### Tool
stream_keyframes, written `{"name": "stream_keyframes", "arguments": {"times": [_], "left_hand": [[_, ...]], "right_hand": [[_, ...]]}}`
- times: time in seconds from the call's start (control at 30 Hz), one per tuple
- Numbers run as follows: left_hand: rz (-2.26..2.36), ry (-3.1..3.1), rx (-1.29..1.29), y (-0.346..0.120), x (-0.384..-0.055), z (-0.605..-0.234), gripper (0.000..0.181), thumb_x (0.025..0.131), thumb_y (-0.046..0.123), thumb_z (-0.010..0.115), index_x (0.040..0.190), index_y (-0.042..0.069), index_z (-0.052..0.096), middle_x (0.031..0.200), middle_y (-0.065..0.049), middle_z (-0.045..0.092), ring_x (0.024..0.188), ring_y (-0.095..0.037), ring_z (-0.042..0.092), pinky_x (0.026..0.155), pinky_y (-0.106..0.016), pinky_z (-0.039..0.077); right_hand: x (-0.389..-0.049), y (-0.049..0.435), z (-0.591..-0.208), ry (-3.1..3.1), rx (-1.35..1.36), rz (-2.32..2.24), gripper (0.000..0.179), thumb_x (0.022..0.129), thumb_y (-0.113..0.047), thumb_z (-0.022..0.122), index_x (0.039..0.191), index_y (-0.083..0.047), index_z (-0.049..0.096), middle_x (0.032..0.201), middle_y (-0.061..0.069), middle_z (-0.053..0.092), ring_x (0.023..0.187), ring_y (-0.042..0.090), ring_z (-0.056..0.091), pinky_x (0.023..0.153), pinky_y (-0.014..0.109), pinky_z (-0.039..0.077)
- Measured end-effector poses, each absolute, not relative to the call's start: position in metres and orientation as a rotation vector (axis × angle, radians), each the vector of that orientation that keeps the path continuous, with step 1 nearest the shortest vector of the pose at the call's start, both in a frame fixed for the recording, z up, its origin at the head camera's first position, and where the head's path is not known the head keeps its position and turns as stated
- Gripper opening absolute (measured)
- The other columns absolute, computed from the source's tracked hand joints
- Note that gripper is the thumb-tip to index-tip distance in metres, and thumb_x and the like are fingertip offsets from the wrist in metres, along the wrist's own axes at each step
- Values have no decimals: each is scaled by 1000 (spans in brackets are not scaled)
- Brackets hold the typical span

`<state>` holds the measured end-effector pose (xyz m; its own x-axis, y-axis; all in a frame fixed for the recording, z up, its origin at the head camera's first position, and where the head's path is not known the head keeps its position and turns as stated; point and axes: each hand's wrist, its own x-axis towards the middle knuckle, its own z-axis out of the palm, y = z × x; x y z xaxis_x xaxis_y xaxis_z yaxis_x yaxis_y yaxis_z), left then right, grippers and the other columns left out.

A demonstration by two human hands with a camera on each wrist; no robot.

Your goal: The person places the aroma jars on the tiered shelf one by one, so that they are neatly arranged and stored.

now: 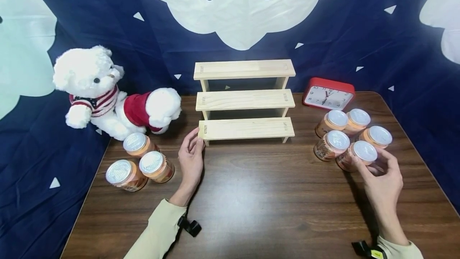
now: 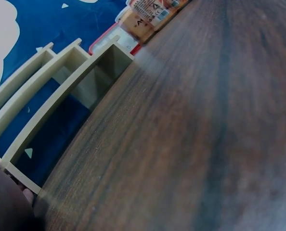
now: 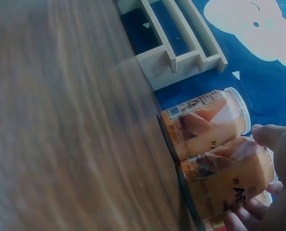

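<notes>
My right hand (image 1: 384, 179) grips the front jar (image 1: 350, 161) of the right-hand group, its thumb at the near side of the silvery lid and fingers round the far side. In the right wrist view that orange-labelled jar (image 3: 229, 183) stands upright on the table, close beside another jar (image 3: 205, 122). My left hand (image 1: 191, 159) touches the left end of the lowest step of a three-step wooden display shelf (image 1: 248, 128), its fingers fairly straight. The left wrist view shows a fingertip (image 2: 27, 195) by the end leg of the shelf (image 2: 61, 91); most of that hand is out of frame.
Three similar jars (image 1: 151, 162) stand at the left of the brown table (image 1: 248, 203). Behind them lies a white teddy bear (image 1: 104, 87) in red clothes. A red-framed clock (image 1: 328, 93) stands at the back right. A dark blue patterned cloth (image 1: 172, 51) hangs behind the table.
</notes>
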<state>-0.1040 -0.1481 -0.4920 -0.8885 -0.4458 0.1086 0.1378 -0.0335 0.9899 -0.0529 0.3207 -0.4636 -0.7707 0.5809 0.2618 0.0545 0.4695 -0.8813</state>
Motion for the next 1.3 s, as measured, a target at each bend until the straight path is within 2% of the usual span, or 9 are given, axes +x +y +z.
{"name": "stream_keyframes", "arguments": {"times": [0.27,0.43,0.7,0.9,1.0,1.3], "left_hand": [[-1940,-1884,337,-148,-104,-492,37,110,0,65,147,1,68,128,-27,75,106,-5,73,93,-14,57],[-1924,-1899,336,-148,-104,-492,37,110,1,66,148,1,68,128,-27,76,106,0,72,96,-14,56],[-1923,-1902,354,-148,-104,-490,37,110,2,66,147,2,69,124,-23,77,105,-5,73,94,-14,57],[-1918,-1904,366,-147,-104,-490,36,110,3,67,146,3,70,123,-22,78,104,-4,73,94,-14,56],[-1923,-1904,371,-146,-104,-489,36,110,3,67,146,4,70,124,-23,78,104,-3,73,94,-14,57],[-1911,-1899,376,-146,-105,-491,36,110,2,67,146,3,70,125,-25,77,104,-3,73,94,-14,56]], "right_hand": [[-56,319,-465,-2132,-526,1327,58,87,-2,93,141,-11,72,112,-20,65,97,-1,62,80,4,50],[-57,320,-467,-2111,-505,1326,58,86,0,93,140,-8,73,114,-20,66,101,-1,64,84,6,51],[-59,317,-470,-2024,-478,1279,56,82,9,92,135,5,75,114,-18,63,100,-3,67,83,6,54],[-57,313,-464,-1961,-475,1261,53,79,10,91,130,10,77,108,-18,64,96,-4,67,82,7,54],[-55,313,-459,-1901,-463,1288,52,78,11,90,127,12,77,108,-15,65,94,-3,68,81,7,55],[-50,300,-432,-1730,-296,1331,49,73,9,89,120,17,76,110,-5,69,100,6,67,88,17,54]]}}
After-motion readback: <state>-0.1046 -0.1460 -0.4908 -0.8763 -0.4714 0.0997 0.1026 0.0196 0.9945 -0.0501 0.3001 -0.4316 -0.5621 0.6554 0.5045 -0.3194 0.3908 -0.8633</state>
